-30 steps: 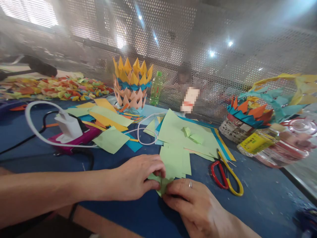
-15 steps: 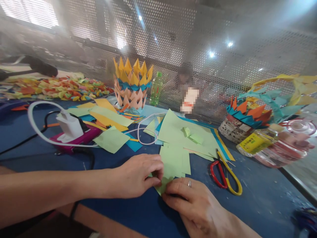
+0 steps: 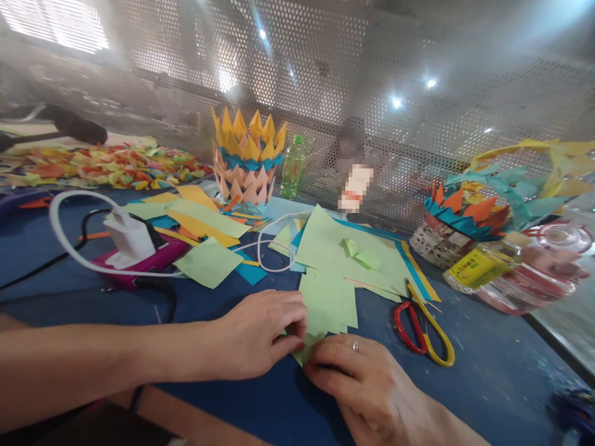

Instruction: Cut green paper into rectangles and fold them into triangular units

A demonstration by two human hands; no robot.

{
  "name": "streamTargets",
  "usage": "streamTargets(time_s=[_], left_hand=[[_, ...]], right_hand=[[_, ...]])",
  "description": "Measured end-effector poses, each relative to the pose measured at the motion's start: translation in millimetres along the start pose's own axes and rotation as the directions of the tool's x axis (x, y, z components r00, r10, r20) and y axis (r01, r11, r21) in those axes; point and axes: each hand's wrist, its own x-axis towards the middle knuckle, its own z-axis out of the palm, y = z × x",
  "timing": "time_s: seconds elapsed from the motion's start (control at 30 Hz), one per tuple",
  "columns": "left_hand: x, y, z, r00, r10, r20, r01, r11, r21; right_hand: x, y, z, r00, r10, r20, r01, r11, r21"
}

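Observation:
Both hands meet over a small piece of light green paper [image 3: 307, 352] at the near edge of the green sheets. My left hand [image 3: 264, 331] is closed, with thumb and curled fingers pinching the paper's left side. From the right, my right hand [image 3: 356, 378], a ring on one finger, pinches the same paper, and its fingertips partly hide it. Just beyond lies a stack of cut green paper pieces [image 3: 320, 303]. Behind that is a larger green sheet [image 3: 325, 248] with two small folded green pieces [image 3: 361, 254] on it.
Scissors [image 3: 424, 328] with red and yellow handles lie to the right. Left are a purple power strip [image 3: 158, 260] and white charger [image 3: 130, 235]. A folded-paper basket [image 3: 248, 167], green bottle [image 3: 292, 167] and pile of folded paper pieces [image 3: 106, 164] stand behind. A yellow-labelled bottle [image 3: 478, 266] lies right.
Hardly anything differs. My left wrist and forearm have dropped slightly, while both hands keep their pinch on the green paper.

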Motion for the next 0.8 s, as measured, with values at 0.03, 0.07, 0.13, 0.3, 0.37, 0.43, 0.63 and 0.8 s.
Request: streamTargets(time_s=[0.03, 0.07, 0.13, 0.3, 0.37, 0.43, 0.63, 0.8], left_hand=[[-0.1, -0.2, 0.0, 1.000, 0.002, 0.001, -0.002, 1.000, 0.001], [-0.2, -0.3, -0.1, 1.000, 0.005, 0.002, -0.005, 1.000, 0.004], [-0.3, -0.4, -0.2, 1.000, 0.014, 0.000, -0.014, 1.000, 0.013], [-0.3, -0.6, 0.6, 1.000, 0.009, -0.007, -0.009, 1.000, 0.023], [-0.4, -1.3, 1.1, 1.000, -0.001, -0.006, 0.001, 1.000, 0.020], [-0.3, -1.9, 1.2, 1.000, -0.005, -0.006, 0.005, 1.000, 0.012], [0.9, -0.5, -0.1, 0.999, -0.044, 0.016, 0.044, 0.998, -0.043], [-0.5, -1.9, 0.0, 0.994, -0.107, -0.006, 0.106, 0.990, -0.091]], right_hand=[[-0.9, 0.0, -0.1, 1.000, 0.001, -0.013, -0.001, 1.000, -0.006], [-1.7, 0.0, -0.1, 1.000, 0.006, -0.030, -0.006, 1.000, -0.016], [-2.5, -0.1, 0.0, 0.998, 0.020, -0.055, -0.022, 0.999, -0.031], [2.6, 0.3, 1.3, 1.000, 0.014, -0.008, -0.014, 1.000, -0.009], [4.5, 1.0, 2.1, 1.000, 0.008, 0.008, -0.008, 1.000, -0.013], [4.7, 1.6, 3.0, 1.000, 0.005, 0.017, -0.005, 1.000, -0.009], [3.4, 0.6, 6.2, 0.999, 0.034, 0.011, -0.034, 0.999, 0.004], [5.0, 1.7, 8.0, 0.999, 0.029, -0.019, -0.029, 0.999, 0.021]])
